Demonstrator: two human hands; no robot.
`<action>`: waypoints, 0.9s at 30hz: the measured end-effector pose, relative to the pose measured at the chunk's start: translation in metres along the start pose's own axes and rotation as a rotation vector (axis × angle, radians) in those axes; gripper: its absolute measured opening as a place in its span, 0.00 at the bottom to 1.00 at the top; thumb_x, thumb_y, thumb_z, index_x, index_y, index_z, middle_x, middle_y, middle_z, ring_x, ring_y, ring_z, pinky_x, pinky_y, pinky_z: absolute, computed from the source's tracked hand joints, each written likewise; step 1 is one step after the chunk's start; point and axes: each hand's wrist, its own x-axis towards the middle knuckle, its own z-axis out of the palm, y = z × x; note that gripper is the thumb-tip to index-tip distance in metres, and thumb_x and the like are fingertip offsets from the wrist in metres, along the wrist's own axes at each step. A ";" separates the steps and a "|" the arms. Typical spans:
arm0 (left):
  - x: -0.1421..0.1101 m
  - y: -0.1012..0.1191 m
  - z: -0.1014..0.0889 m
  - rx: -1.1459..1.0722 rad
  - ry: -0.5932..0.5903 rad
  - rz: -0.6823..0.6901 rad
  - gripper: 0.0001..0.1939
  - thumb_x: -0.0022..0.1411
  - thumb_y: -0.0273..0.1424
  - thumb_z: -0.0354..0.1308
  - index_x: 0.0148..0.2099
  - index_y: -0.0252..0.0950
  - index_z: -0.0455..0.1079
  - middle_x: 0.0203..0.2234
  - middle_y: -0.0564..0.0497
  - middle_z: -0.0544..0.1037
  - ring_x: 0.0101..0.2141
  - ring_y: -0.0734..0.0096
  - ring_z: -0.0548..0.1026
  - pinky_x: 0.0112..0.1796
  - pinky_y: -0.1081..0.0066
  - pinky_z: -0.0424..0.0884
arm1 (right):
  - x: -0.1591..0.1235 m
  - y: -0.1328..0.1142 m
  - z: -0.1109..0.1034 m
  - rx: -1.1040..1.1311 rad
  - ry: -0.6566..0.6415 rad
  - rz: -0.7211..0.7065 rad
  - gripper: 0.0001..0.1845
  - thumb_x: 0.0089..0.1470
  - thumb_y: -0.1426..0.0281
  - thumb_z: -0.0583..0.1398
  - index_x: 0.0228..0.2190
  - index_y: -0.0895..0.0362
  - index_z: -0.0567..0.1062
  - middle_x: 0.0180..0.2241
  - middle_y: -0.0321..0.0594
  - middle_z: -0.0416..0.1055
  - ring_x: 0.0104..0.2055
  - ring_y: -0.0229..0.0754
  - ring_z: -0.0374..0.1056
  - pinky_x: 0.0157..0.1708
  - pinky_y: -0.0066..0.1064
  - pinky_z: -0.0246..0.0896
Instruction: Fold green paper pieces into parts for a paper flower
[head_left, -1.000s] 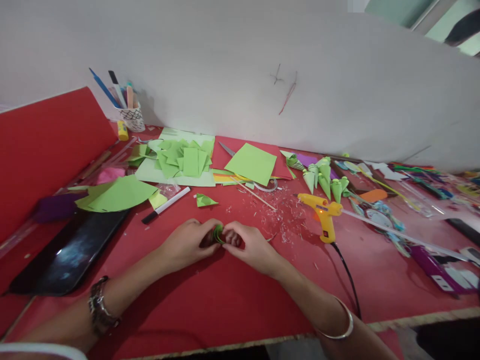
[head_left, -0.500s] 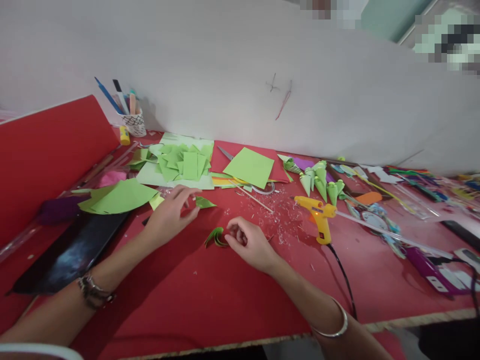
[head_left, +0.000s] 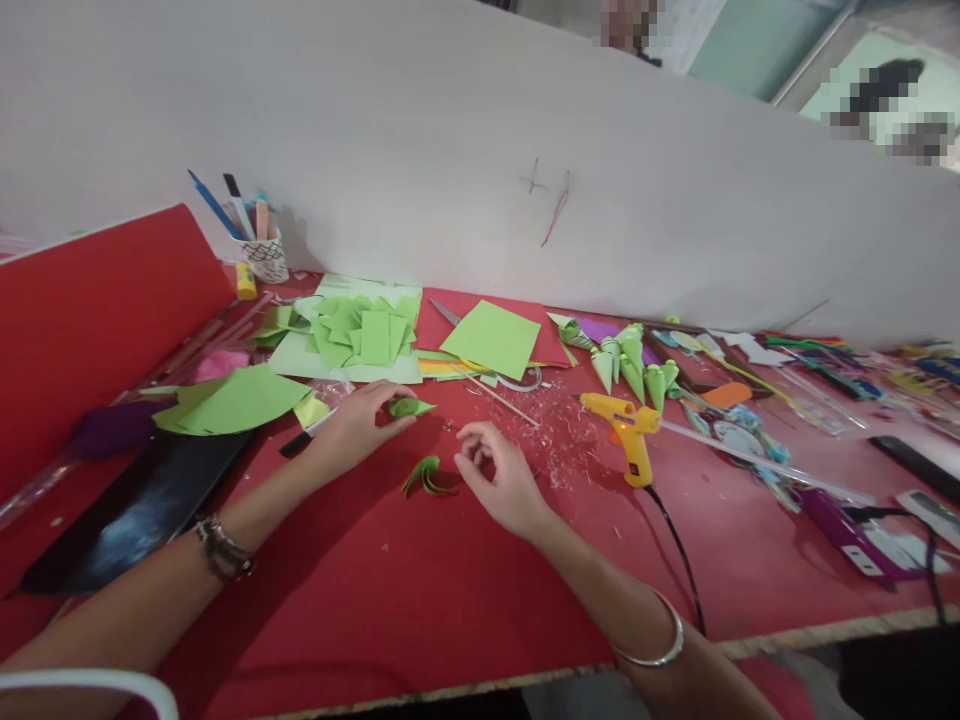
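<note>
My left hand [head_left: 356,425] is stretched over the red table, its thumb and fingers apart on either side of a small folded green paper leaf [head_left: 411,407]. Whether the fingertips touch the leaf is hard to see. My right hand [head_left: 501,475] hovers to the right, fingers loosely bent with a gap to the thumb, and nothing shows in it. Just left of its fingertips lies a curled green paper strip [head_left: 427,476], apart from the hand.
A yellow glue gun [head_left: 626,430] with a black cord lies at right, near green paper cones [head_left: 634,365]. Behind are a pile of green paper pieces [head_left: 360,330], a green square sheet [head_left: 493,338] and scissors [head_left: 444,311]. A black marker [head_left: 300,441] lies beside my left wrist.
My left hand has moved slightly right, so the green paper leaf now sits between its thumb and fingers. The right hand has drawn a little away from the curled strip.
</note>
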 end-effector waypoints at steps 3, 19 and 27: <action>-0.006 0.018 -0.001 -0.194 -0.056 0.034 0.12 0.56 0.35 0.53 0.42 0.36 0.64 0.36 0.51 0.72 0.36 0.69 0.69 0.37 0.70 0.65 | 0.000 -0.001 0.000 0.111 0.029 -0.023 0.15 0.51 0.70 0.52 0.43 0.55 0.58 0.31 0.36 0.62 0.28 0.33 0.62 0.29 0.26 0.60; -0.023 0.034 0.009 -0.467 -0.072 0.189 0.07 0.58 0.28 0.51 0.40 0.38 0.67 0.39 0.49 0.67 0.41 0.70 0.68 0.39 0.69 0.69 | -0.003 -0.012 -0.002 0.037 0.048 -0.223 0.10 0.50 0.69 0.57 0.37 0.52 0.68 0.32 0.37 0.66 0.31 0.36 0.63 0.33 0.31 0.62; -0.025 0.038 0.008 -0.461 0.001 0.140 0.02 0.57 0.28 0.50 0.31 0.36 0.62 0.35 0.50 0.69 0.37 0.70 0.69 0.38 0.68 0.68 | -0.004 -0.011 -0.004 0.045 0.053 -0.242 0.16 0.51 0.73 0.56 0.43 0.49 0.67 0.33 0.37 0.66 0.32 0.36 0.63 0.34 0.30 0.62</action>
